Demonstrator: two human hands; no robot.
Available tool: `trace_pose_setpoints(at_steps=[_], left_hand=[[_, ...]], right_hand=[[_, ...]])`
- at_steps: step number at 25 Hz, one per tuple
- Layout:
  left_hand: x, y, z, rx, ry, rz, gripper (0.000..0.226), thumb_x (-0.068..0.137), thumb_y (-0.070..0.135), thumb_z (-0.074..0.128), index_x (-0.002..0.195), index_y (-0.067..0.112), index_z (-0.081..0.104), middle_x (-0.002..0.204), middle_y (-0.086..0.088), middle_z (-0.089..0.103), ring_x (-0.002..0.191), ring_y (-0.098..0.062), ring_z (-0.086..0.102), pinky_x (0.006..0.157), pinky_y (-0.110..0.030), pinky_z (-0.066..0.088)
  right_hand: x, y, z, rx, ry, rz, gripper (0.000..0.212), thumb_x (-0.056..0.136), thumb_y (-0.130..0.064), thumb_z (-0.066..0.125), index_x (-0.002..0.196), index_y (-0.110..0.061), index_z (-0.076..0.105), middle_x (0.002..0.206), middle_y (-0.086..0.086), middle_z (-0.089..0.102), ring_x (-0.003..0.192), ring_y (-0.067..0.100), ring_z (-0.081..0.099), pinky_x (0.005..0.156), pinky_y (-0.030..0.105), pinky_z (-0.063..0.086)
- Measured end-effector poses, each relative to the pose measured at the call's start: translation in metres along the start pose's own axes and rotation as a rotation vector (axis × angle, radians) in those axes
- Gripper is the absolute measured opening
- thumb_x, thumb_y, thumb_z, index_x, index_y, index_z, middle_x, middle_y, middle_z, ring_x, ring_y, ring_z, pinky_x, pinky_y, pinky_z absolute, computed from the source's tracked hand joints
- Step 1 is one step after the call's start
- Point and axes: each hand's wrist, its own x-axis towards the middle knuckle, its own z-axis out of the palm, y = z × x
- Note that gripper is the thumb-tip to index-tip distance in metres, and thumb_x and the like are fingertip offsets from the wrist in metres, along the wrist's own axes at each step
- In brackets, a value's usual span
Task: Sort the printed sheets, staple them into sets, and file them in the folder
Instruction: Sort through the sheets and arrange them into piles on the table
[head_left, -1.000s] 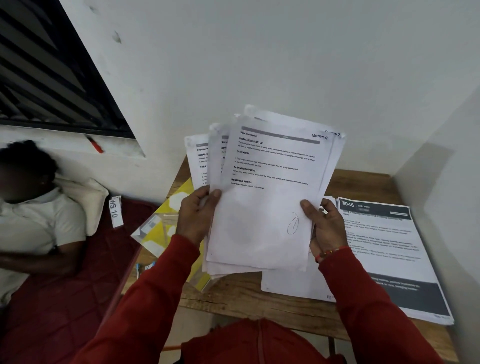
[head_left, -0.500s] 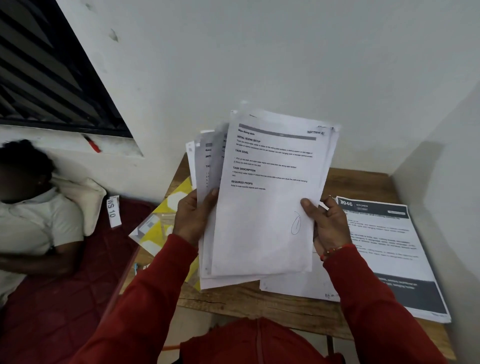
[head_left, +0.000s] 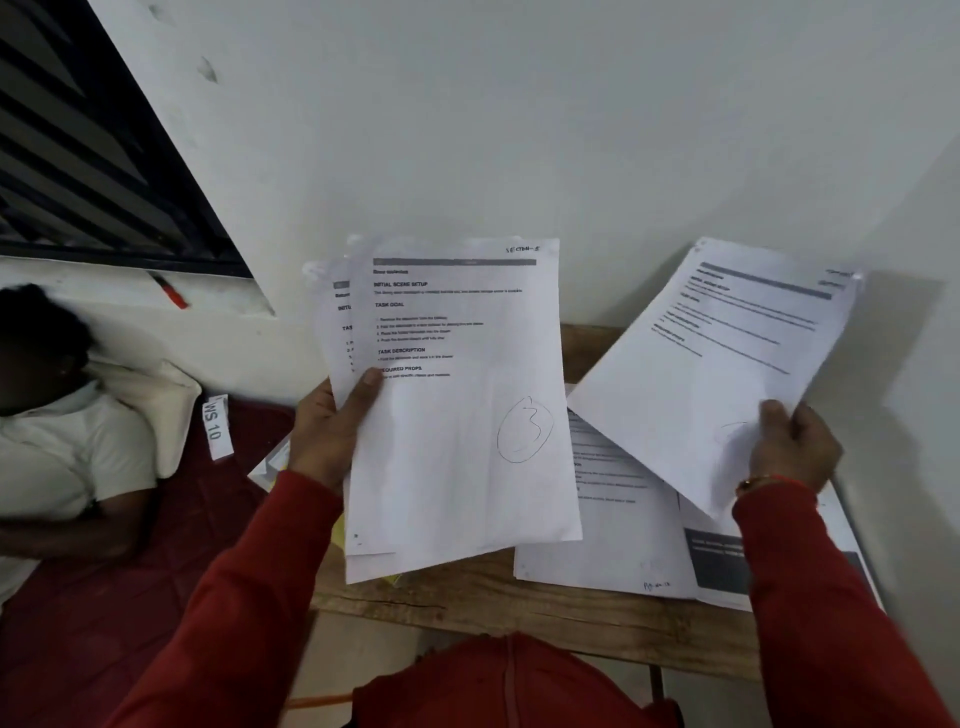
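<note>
Nearest the camera, above the wooden table's (head_left: 545, 613) front edge, the left hand (head_left: 324, 441) grips a fanned stack of sheets (head_left: 457, 415), thumb pressed on the top page marked with a circled 3. Right hand (head_left: 792, 452) pinches a single sheet (head_left: 717, 364) held apart over the laid-out pages (head_left: 613, 525). Step judged: sorting. Next move calls for laying this sheet on its matching pile. No stapler visible; folder not identified.

The left hand (head_left: 332, 436) grips a fanned stack (head_left: 457, 415) upright over the table (head_left: 519, 603), thumb on the front page, which bears a circled 3. To the right, the right hand (head_left: 789, 452) pinches one tilted sheet (head_left: 711, 364) above papers (head_left: 613, 519) lying flat. A person (head_left: 62, 426) lies far left.
</note>
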Motion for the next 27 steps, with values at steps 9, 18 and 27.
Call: trace_pose_setpoints(at_steps=[9, 18, 27], left_hand=[[-0.006, -0.012, 0.036, -0.015, -0.067, -0.062, 0.015, 0.094, 0.019, 0.061, 0.101, 0.019, 0.074, 0.104, -0.002, 0.074, 0.099, -0.023, 0.069, 0.085, -0.037, 0.057], [-0.013, -0.034, 0.028, 0.128, 0.048, -0.059, 0.021, 0.089, 0.021, 0.068, 0.108, 0.011, 0.071, 0.102, -0.001, 0.075, 0.091, -0.016, 0.071, 0.076, -0.030, 0.058], [0.005, -0.004, -0.002, -0.291, 0.039, 0.047, 0.022, 0.097, 0.007, 0.050, 0.112, 0.011, 0.065, 0.107, 0.001, 0.073, 0.100, -0.014, 0.068, 0.089, -0.030, 0.055]], right_hand=[[-0.106, -0.064, 0.045, 0.347, -0.679, 0.122, 0.010, 0.085, -0.004, 0.065, 0.077, -0.007, 0.070, 0.068, -0.002, 0.066, 0.061, 0.007, 0.054, 0.059, 0.023, 0.048], [-0.120, -0.063, 0.052, 0.351, -0.747, 0.209, 0.019, 0.093, -0.008, 0.061, 0.078, -0.017, 0.071, 0.068, -0.001, 0.066, 0.065, 0.012, 0.055, 0.058, 0.023, 0.046], [-0.080, -0.035, 0.047, 0.185, -0.403, 0.096, 0.009, 0.092, -0.011, 0.062, 0.087, -0.011, 0.068, 0.080, 0.009, 0.066, 0.076, 0.010, 0.056, 0.075, 0.032, 0.047]])
